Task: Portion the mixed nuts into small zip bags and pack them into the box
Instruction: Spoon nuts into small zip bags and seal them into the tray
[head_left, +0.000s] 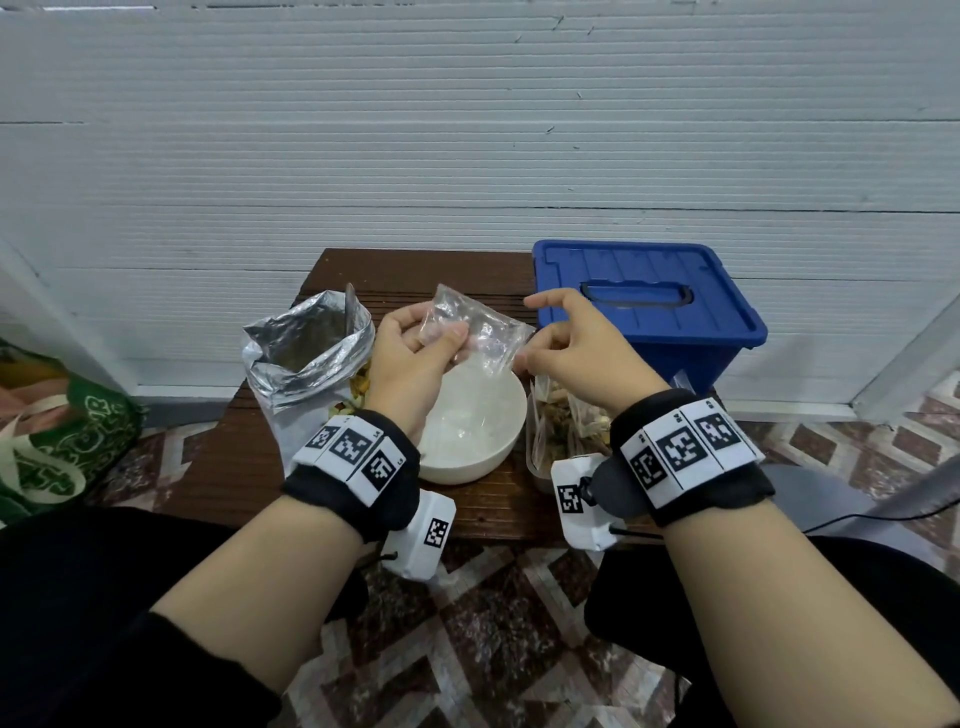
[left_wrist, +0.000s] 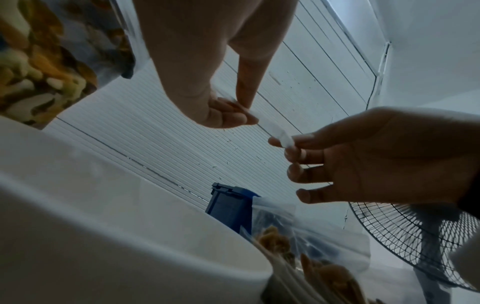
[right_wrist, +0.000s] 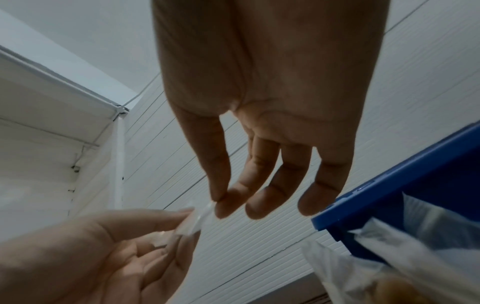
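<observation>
A small clear zip bag (head_left: 480, 325) is held in the air above a white bowl (head_left: 493, 447). My left hand (head_left: 441, 338) pinches its left side between thumb and fingers. My right hand (head_left: 524, 358) pinches its right corner with thumb and index finger, the other fingers loosely spread. The bag (left_wrist: 276, 131) looks empty, stretched between the left hand (left_wrist: 241, 115) and the right hand (left_wrist: 283, 144). In the right wrist view the right hand (right_wrist: 218, 201) grips the bag (right_wrist: 197, 220) above the left hand (right_wrist: 179, 228). The blue box (head_left: 644, 317) stands at the back right with its lid on.
An open foil bag (head_left: 306, 353) of mixed nuts stands left of the bowl on the small brown table (head_left: 234, 467). A clear container (head_left: 561, 426) with nut-filled plastic bags sits right of the bowl. A green bag (head_left: 62, 436) lies on the floor at left. A fan (left_wrist: 415, 236) stands at right.
</observation>
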